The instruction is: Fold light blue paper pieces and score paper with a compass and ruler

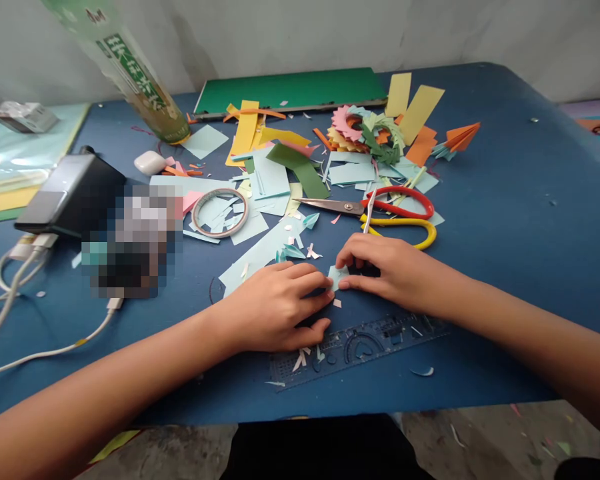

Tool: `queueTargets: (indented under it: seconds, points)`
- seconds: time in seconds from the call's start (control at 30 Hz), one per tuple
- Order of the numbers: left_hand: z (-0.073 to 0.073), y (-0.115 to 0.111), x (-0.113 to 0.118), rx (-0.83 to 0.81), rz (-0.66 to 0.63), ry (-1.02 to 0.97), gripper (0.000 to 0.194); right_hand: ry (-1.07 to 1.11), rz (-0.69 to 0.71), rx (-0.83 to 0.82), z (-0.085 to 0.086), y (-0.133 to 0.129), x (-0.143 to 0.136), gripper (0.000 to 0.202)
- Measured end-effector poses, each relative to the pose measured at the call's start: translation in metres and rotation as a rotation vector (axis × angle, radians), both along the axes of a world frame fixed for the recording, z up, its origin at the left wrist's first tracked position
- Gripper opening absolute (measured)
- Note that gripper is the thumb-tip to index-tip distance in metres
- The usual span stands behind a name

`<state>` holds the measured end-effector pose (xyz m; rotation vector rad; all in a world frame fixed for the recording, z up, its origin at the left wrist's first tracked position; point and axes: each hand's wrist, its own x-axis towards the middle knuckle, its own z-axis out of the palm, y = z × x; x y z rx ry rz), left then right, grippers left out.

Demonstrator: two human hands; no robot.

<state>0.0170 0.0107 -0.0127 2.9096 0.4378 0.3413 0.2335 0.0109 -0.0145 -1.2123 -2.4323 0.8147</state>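
Note:
A small light-blue paper piece [338, 275] lies on the blue table [520, 220], pinched from both sides. My left hand [280, 307] presses its left edge with the fingertips. My right hand [380, 270] holds its right edge between thumb and fingers. Just beyond my right hand lie scissors with red and yellow handles [400, 213]. A transparent stencil ruler [355, 347] lies under and in front of my hands.
Coloured paper scraps [280, 180] and folded paper shapes [370, 133] litter the table's middle, with a tape roll [220, 212]. A green board [290, 90] lies at the back, a green bottle [130, 73] back left, a black device with cables [70, 193] left.

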Motion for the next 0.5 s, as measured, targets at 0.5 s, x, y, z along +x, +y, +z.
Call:
queueTargets:
  seconds: [0.5]
  points:
    - [0.002,-0.001,0.019,-0.234,0.343,-0.003,0.028,0.05,0.04,0.031,0.007,-0.005,0.008,0.01]
